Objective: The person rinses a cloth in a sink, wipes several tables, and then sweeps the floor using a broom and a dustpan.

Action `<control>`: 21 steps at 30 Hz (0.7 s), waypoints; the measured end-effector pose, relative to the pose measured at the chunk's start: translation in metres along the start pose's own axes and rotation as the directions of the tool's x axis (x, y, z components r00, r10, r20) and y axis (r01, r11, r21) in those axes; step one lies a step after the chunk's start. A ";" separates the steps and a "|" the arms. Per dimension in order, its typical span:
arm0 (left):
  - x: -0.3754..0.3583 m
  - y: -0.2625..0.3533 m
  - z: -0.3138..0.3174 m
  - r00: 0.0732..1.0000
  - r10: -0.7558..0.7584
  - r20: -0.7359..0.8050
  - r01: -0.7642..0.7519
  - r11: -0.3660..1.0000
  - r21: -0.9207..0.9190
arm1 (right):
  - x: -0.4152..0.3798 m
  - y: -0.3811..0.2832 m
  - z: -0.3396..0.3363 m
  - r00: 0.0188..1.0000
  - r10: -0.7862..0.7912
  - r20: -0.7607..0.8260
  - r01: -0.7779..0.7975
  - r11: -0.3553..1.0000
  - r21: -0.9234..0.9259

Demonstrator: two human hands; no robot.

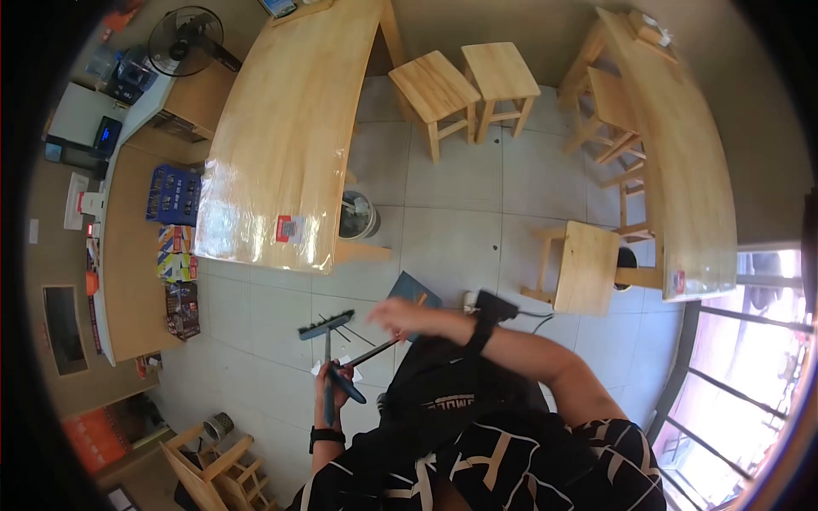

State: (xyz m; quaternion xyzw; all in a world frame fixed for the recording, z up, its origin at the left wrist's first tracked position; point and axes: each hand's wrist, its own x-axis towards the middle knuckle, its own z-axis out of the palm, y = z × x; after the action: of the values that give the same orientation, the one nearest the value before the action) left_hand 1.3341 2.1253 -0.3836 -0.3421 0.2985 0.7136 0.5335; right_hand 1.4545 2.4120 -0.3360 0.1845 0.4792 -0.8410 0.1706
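Observation:
My left hand [333,381] is wrapped round the handle of a broom [328,342], whose blue-grey head with dark bristles [326,324] is at the floor. A second dark pole and a blue-grey grip meet at the same hand. The pole runs toward a dark teal dustpan [415,288] with an orange strip in it. Over the near side of the dustpan is my right hand [399,316], blurred, its fingers looking apart with nothing visible in them. White scraps show beside my left hand.
A wooden table [290,128] stands ahead on the left, with a bucket [358,215] at its side. Stools [433,85] stand at the back. On the right are another stool [588,268] and a long table [682,162]. A blue crate [173,194] sits by the left counter.

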 end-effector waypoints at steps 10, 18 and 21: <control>0.067 -0.014 0.063 0.991 0.040 -0.131 -0.030 0.996 0.079 | 0.052 -0.084 -0.368 0.635 0.048 -0.771 0.290 0.910 0.295; 0.118 -0.012 0.043 0.882 -0.071 -0.465 0.125 0.988 0.087 | 0.161 -0.108 -0.567 0.482 0.223 -0.847 0.181 0.921 0.345; 0.123 -0.014 0.053 0.827 -0.066 -0.558 0.144 0.985 0.097 | 0.208 -0.100 -0.632 0.420 0.309 -0.853 0.304 0.838 0.453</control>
State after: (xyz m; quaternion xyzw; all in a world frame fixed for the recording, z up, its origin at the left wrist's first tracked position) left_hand 1.3145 2.2390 -0.4521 -0.5128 0.4680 0.5319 0.4849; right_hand 1.3196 2.9866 -0.6591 0.6485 0.2325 -0.7037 -0.1738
